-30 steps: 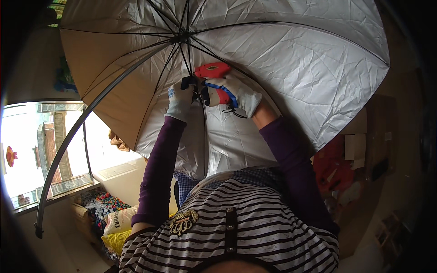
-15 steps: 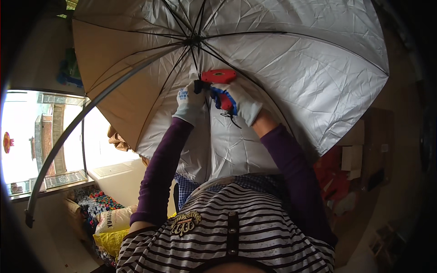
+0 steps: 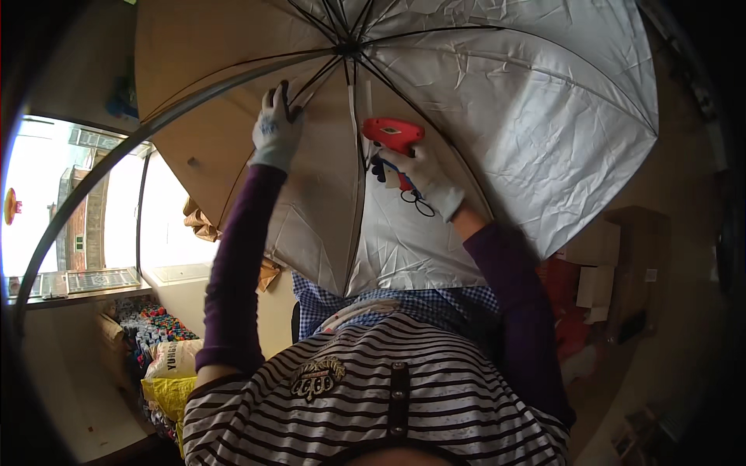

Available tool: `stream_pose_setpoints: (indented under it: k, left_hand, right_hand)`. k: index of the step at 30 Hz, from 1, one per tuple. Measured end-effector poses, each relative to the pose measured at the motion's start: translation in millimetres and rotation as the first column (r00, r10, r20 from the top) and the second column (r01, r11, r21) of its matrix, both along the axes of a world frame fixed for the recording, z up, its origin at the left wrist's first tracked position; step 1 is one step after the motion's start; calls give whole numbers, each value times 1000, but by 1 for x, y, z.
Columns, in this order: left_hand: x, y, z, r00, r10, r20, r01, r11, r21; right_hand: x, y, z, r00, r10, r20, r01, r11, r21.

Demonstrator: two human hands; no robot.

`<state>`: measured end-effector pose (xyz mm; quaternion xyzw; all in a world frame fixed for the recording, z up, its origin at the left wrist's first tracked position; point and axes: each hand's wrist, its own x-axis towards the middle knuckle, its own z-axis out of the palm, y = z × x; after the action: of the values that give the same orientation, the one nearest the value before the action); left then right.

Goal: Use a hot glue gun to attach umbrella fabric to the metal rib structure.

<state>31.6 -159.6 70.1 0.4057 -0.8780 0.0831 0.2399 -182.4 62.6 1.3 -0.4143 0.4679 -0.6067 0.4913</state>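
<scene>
Head view shows an open umbrella held overhead, silver lining down, its black ribs meeting at the hub above the hands. The left hand, gloved, is closed around a rib near the hub. The right hand, also gloved, grips a red tagging gun with its nose against the cloth beside the centre rib. For a clean job, I judge the left hand should keep rib and cloth taut, and the gun should sit square to the seam, tight against the rib, before squeezing.
</scene>
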Motion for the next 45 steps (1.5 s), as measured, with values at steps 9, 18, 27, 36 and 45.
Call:
stream_pose_setpoints:
  k: [9, 18, 27, 36, 45]
  left_hand:
    - [-21, 116, -78, 930, 254, 265, -354, 811, 465]
    - [-43, 87, -28, 934, 146, -325, 126, 719, 684]
    - [-49, 85, -55, 946, 140, -292, 65, 800, 596]
    - [-57, 89, -58, 899, 142, -413, 157, 778, 608]
    - [-40, 87, -50, 892, 340, -298, 49, 584, 811]
  right_hand:
    - [2, -6, -8, 924, -104, 368, 47, 986, 160]
    - [41, -48, -6, 870, -459, 179, 464, 886, 11]
    - [45, -34, -25, 967, -251, 45, 243, 961, 133]
    - [-16, -60, -73, 973, 39, 229, -37, 999, -12]
    - [-26, -25, 9, 870, 263, 417, -242, 965, -104]
